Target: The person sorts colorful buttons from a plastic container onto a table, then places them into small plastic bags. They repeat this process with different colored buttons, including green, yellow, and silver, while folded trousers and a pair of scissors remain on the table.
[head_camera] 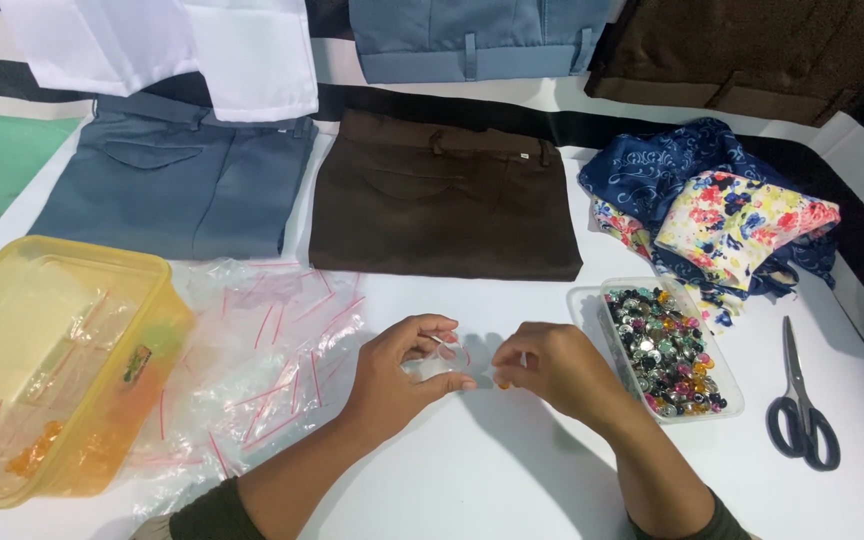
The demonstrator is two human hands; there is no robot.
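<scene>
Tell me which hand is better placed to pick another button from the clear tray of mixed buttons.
Right, probably. The right hand lies just beside the clear plastic tray of colourful buttons, while the left hand is farther off, pinching a small clear zip bag that it would have to let go.

The left hand (397,375) pinches a small bag (440,362) of thin clear plastic, glossy and wrinkled. At nine o'clock from it lies a pile of bags (262,360) of the same shiny film. The yellow box (47,365) is translucent plastic, smooth. At three o'clock, a clear plastic tray (584,305) holds shiny buttons (664,350), glassy and metallic. The scissors (800,400) have bright metal blades and matt dark plastic handles. The brown trousers (447,205) are matt cloth; the flowered cloth (742,215) looks soft. The table (512,470) is smooth and white.
</scene>
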